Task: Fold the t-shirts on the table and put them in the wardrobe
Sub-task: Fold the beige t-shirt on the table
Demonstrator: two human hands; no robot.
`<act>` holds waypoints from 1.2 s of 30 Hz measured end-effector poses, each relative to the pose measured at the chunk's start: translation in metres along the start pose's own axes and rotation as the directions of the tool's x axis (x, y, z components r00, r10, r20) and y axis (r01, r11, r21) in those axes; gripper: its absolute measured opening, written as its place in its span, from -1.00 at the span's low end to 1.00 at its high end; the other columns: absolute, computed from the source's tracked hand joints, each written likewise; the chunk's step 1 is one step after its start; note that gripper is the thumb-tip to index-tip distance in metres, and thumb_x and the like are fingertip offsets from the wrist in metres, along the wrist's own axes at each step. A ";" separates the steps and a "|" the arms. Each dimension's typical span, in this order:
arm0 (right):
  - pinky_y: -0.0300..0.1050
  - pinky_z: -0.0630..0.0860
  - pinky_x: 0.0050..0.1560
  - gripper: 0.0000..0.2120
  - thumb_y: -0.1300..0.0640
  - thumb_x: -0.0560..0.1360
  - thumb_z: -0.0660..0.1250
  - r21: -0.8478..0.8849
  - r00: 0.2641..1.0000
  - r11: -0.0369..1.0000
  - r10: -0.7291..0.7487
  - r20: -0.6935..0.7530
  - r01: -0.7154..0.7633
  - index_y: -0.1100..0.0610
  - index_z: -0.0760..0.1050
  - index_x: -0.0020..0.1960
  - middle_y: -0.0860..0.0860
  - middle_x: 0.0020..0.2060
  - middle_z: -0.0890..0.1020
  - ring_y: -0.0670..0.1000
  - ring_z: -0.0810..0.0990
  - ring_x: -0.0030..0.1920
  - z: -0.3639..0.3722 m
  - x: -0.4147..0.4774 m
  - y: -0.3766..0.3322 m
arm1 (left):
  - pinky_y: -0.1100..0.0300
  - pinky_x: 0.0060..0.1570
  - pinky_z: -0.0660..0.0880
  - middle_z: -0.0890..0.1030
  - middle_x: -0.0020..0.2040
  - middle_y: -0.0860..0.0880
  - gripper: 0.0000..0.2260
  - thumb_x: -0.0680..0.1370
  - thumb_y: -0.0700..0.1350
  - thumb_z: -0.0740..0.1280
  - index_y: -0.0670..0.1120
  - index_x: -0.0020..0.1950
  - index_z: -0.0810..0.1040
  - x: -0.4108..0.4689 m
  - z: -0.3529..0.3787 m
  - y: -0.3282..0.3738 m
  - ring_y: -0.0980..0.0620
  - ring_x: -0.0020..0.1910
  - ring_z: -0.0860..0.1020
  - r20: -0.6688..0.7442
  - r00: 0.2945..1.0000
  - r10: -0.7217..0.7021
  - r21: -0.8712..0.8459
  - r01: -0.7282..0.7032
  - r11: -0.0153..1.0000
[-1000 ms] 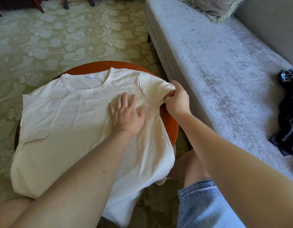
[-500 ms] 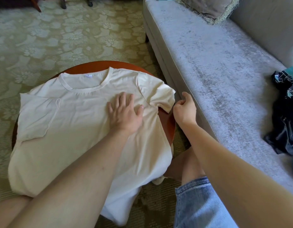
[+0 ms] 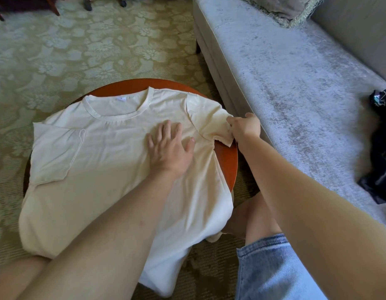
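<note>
The left hand (image 3: 170, 146) lay flat on the t-shirt (image 3: 105, 165), the right hand (image 3: 245, 127) pinched its sleeve (image 3: 211, 122); a hard pull could drag the cloth off the table (image 3: 225, 161)

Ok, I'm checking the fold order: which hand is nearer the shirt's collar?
Left. The left hand presses flat on the shirt just below the collar; the right hand pinches the sleeve farther off.
</note>
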State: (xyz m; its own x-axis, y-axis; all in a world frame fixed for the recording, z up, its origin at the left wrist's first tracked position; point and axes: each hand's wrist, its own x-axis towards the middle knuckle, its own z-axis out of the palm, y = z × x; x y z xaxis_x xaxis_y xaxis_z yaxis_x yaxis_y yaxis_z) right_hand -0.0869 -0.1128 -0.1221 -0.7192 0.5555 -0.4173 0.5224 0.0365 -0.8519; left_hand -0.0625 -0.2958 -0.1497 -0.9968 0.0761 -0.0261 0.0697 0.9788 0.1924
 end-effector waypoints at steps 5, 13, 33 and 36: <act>-0.28 0.35 -0.56 -0.86 0.29 0.53 0.28 0.007 0.998 0.998 0.061 0.032 -0.062 0.08 0.38 -0.06 0.05 -0.24 0.47 -0.14 0.43 -0.52 -0.002 0.009 -0.010 | -0.14 0.51 -0.11 0.05 0.60 -0.02 -0.45 0.61 0.24 -0.01 0.07 0.57 0.12 0.000 0.000 0.000 -0.04 0.57 -0.04 -0.008 1.000 0.002 0.003 -0.002 1.000; 0.02 0.49 0.30 -0.59 0.36 0.50 0.12 0.087 0.988 0.984 -0.152 -0.028 0.153 0.12 0.53 0.25 0.06 0.19 0.58 0.05 0.54 0.22 -0.002 0.011 -0.015 | -0.15 0.50 -0.08 0.07 0.59 -0.02 -0.45 0.61 0.24 -0.01 0.06 0.56 0.15 0.001 0.003 -0.002 -0.04 0.57 -0.02 -0.021 1.000 0.006 0.008 -0.006 1.000; -0.20 0.10 0.41 -0.44 0.02 0.66 0.14 -0.232 0.884 0.875 -0.345 0.315 0.424 0.07 0.03 0.59 0.12 0.53 0.21 0.07 0.14 0.54 -0.001 0.002 0.019 | -0.14 0.51 -0.12 0.02 0.60 -0.02 -0.44 0.62 0.23 -0.04 0.06 0.58 0.08 0.001 0.001 -0.001 -0.02 0.57 -0.07 0.007 1.000 0.007 -0.006 -0.007 1.000; -0.21 0.31 0.06 -0.72 0.15 0.61 0.19 -0.318 0.855 0.794 -0.463 0.236 0.518 0.16 0.43 0.30 0.12 0.19 0.45 0.16 0.43 0.27 0.002 0.005 0.018 | -0.15 0.51 -0.12 0.02 0.60 -0.03 -0.44 0.61 0.24 -0.04 0.06 0.58 0.08 0.001 0.003 -0.001 -0.03 0.58 -0.06 -0.002 1.000 0.012 -0.008 -0.012 1.000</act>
State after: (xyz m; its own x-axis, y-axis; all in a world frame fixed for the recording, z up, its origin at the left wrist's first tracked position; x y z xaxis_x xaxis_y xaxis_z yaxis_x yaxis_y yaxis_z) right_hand -0.0823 -0.1115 -0.1400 -0.9645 0.2616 -0.0373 0.1881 0.5806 -0.7922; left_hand -0.0637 -0.2964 -0.1528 -0.9959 0.0876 -0.0216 0.0815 0.9762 0.2008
